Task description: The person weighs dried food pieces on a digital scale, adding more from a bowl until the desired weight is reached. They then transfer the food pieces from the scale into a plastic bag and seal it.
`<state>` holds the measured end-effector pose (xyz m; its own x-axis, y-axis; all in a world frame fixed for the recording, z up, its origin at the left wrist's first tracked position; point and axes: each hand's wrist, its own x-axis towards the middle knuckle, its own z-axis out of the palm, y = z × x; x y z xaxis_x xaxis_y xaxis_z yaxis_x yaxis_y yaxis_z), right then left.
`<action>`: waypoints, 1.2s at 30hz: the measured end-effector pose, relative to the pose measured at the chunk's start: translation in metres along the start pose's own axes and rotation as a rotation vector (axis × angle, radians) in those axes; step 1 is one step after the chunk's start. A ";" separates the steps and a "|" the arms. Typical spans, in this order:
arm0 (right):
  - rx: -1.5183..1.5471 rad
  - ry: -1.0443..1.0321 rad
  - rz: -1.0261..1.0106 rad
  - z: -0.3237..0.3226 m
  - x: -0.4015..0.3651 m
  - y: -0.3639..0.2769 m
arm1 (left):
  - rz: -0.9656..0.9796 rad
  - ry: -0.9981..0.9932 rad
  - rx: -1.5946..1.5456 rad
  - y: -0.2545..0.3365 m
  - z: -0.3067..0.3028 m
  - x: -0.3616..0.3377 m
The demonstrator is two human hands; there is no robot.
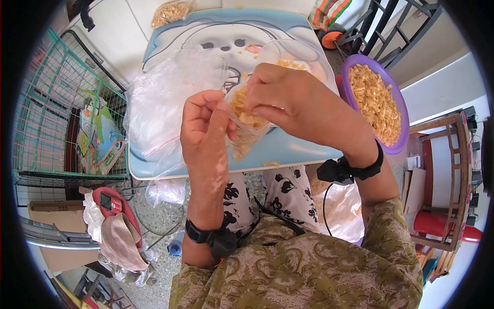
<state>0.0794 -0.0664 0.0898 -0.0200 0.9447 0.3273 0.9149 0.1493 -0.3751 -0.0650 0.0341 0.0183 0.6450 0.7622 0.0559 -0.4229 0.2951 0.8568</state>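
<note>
Over the front of the blue table (303, 148), my left hand (206, 123) pinches the edge of a small clear plastic bag (243, 144) partly filled with yellow-tan strips. My right hand (280, 92) is at the bag's mouth, its fingers pressed together over the strips; what they hold is hidden. Left of my left hand lies a pile of clear empty plastic bags (159, 103). Behind my right hand is a round clear container (293, 51) with some strips in it.
A purple basin (405, 123) full of strips stands right of the table. At the back left edge sits a filled bag (171, 14). A green wire cage (46, 113) is at the left, with a red stool (135, 219) bearing a phone and cloth below it.
</note>
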 end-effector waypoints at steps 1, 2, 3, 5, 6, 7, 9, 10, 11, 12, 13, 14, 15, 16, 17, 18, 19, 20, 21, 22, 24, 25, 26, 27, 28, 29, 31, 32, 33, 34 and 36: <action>0.001 -0.001 -0.002 0.005 0.002 0.000 | -0.006 0.001 0.015 0.001 0.000 0.000; 0.005 0.008 -0.035 0.011 0.003 -0.001 | -0.006 0.002 0.016 0.001 0.000 -0.001; 0.009 0.018 -0.068 0.017 0.004 -0.001 | 0.005 -0.006 0.011 0.001 0.001 -0.001; -0.013 -0.003 -0.083 0.032 0.005 0.005 | 0.014 -0.015 0.005 0.001 0.001 -0.002; -0.035 -0.025 -0.099 0.036 0.006 0.007 | 0.012 -0.003 0.005 0.001 0.000 -0.002; -0.034 -0.025 -0.099 0.036 0.005 0.008 | 0.011 0.010 0.005 0.000 -0.001 -0.002; -0.043 -0.072 -0.028 0.033 0.006 0.007 | 0.016 0.016 0.001 -0.001 -0.002 -0.002; -0.043 -0.072 -0.027 0.031 0.005 0.006 | 0.021 0.020 -0.005 -0.001 -0.003 -0.002; -0.026 -0.067 -0.022 0.027 0.004 0.005 | 0.020 0.020 -0.005 -0.001 -0.004 -0.002; -0.010 -0.062 -0.019 0.023 0.003 0.004 | 0.022 0.021 -0.012 0.000 -0.004 -0.002; -0.011 -0.062 -0.020 0.018 0.003 0.003 | 0.025 0.023 -0.019 0.000 -0.004 -0.001; 0.003 -0.007 0.001 0.013 0.001 0.001 | 0.027 0.022 -0.019 0.001 -0.005 -0.001; 0.018 0.048 0.024 0.009 -0.003 -0.001 | 0.024 0.024 -0.016 0.001 -0.005 -0.001; 0.017 0.049 0.025 0.008 -0.007 -0.001 | 0.021 0.024 -0.014 0.001 -0.005 -0.002; 0.011 0.051 -0.007 0.007 -0.012 -0.001 | 0.020 0.023 -0.013 0.000 -0.005 -0.002; 0.005 0.053 -0.039 0.008 -0.016 -0.001 | 0.023 0.021 -0.020 0.000 -0.005 -0.002; 0.006 0.055 -0.038 0.012 -0.018 -0.002 | 0.025 0.019 -0.027 -0.001 -0.005 -0.002; -0.024 0.027 -0.080 0.018 -0.020 -0.002 | 0.024 0.017 -0.024 -0.001 -0.005 -0.003; -0.054 -0.001 -0.121 0.023 -0.021 -0.003 | 0.028 0.019 -0.022 -0.001 -0.004 -0.003; -0.054 0.003 -0.119 0.028 -0.023 -0.006 | 0.032 0.020 -0.020 -0.001 -0.003 -0.004; -0.191 0.009 -0.085 0.036 -0.024 -0.011 | 0.023 0.003 -0.017 -0.003 -0.002 -0.005; -0.191 0.013 -0.082 0.037 -0.024 -0.012 | 0.013 -0.010 -0.015 -0.003 -0.001 -0.006; -0.184 0.008 -0.081 0.037 -0.023 -0.013 | 0.012 -0.014 -0.013 -0.004 0.000 -0.006; -0.177 0.003 -0.080 0.037 -0.024 -0.013 | 0.021 0.002 -0.002 -0.003 0.000 -0.006; -0.176 0.006 -0.076 0.035 -0.024 -0.012 | 0.028 0.018 0.008 -0.003 -0.001 -0.006; -0.141 0.070 -0.121 0.033 -0.023 -0.009 | 0.027 0.016 0.010 -0.002 -0.001 -0.006; -0.103 0.138 -0.163 0.028 -0.024 -0.007 | 0.026 0.057 0.026 -0.001 -0.001 -0.005; -0.114 0.260 -0.147 0.022 -0.028 -0.008 | 0.022 0.055 0.031 -0.001 -0.002 -0.005; -0.124 0.382 -0.128 0.019 -0.034 -0.009 | 0.028 0.052 0.020 -0.002 -0.004 -0.005; -0.119 0.384 -0.117 0.018 -0.045 -0.010 | 0.031 0.048 0.009 -0.003 -0.005 -0.005; -0.049 0.242 0.197 0.019 -0.069 -0.013 | 0.024 0.043 0.013 -0.005 -0.005 -0.005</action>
<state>0.0610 -0.1279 0.0561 0.2506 0.8563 0.4517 0.9100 -0.0491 -0.4118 -0.0694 0.0317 0.0113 0.6069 0.7929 0.0550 -0.4294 0.2688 0.8622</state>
